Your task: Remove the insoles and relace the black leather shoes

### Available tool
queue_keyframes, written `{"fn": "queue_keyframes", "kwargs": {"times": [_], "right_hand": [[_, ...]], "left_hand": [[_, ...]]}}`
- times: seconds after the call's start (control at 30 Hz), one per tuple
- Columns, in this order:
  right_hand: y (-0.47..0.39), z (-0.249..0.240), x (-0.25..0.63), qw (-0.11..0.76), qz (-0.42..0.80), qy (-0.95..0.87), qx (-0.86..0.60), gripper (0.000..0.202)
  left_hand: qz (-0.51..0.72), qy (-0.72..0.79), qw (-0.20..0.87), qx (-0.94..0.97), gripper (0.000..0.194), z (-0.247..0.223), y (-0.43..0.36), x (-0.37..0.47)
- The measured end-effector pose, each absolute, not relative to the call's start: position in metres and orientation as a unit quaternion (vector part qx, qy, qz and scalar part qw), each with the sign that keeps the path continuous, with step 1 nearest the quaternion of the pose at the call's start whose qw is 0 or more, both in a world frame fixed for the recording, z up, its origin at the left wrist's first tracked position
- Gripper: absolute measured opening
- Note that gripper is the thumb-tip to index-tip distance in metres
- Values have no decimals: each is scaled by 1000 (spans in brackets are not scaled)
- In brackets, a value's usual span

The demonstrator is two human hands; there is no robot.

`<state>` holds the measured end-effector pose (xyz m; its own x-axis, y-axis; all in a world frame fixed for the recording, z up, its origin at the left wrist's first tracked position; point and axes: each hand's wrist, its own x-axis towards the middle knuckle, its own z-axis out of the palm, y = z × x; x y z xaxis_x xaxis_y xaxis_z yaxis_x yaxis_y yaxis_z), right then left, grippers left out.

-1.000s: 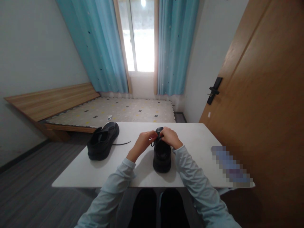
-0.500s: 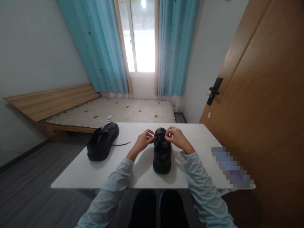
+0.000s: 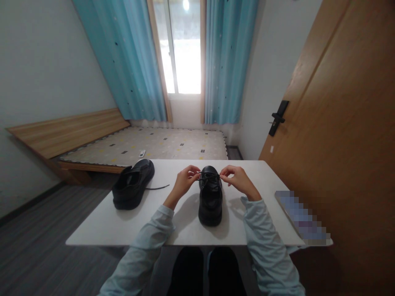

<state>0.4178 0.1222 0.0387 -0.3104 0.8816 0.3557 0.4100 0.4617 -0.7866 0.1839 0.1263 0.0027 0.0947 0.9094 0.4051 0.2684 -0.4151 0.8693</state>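
A black shoe point(image 3: 210, 205) stands upright on the white table in front of me, its toe pointing away and its heel toward me. Black shoelaces point(image 3: 210, 177) cross over its tongue. On the shoe's left side, my left hand point(image 3: 187, 179) pinches a lace between thumb and fingers. My right hand point(image 3: 237, 179) holds a lace at the right side, its fingertips closed on it a little apart from the shoe. Farther left on the table is a second black shoe point(image 3: 133, 187), with one loose lace end lying out to its right.
The white table point(image 3: 173, 230) reaches from my knees to a bed point(image 3: 166, 142) with a patterned mattress. A small white remote point(image 3: 142, 153) lies on the bed. At the table's right edge sits a blurred flat item point(image 3: 304, 218), near a wooden door point(image 3: 342, 135).
My right hand has moved right, away from the shoe, drawing the lace out with it. My left hand has shifted slightly left, and the laces over the tongue now look more spread.
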Motion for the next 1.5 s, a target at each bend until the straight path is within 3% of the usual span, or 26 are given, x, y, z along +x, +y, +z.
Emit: {"fn": "queue_keyframes", "kwargs": {"times": [0.5,0.77,0.97,1.27,1.4,1.5], "right_hand": [[112,40,431,334,354,-796,-359,14],[117,40,436,490,379,-691,-372,19],[116,39,447,593,404,-614,-330,14],[107,47,428,600,564,-523,-219,28],[109,46,420,623,580,-484,-201,32],[112,44,421,624,579,-485,-200,30]], "left_hand": [[493,414,251,723,15,-2,125,181],[486,393,267,734,14,1,121,186],[450,413,199,766,13,13,114,190],[362,405,20,839,6,29,109,204],[302,424,-11,854,19,34,107,212],[266,448,-49,852,17,38,102,217]]}}
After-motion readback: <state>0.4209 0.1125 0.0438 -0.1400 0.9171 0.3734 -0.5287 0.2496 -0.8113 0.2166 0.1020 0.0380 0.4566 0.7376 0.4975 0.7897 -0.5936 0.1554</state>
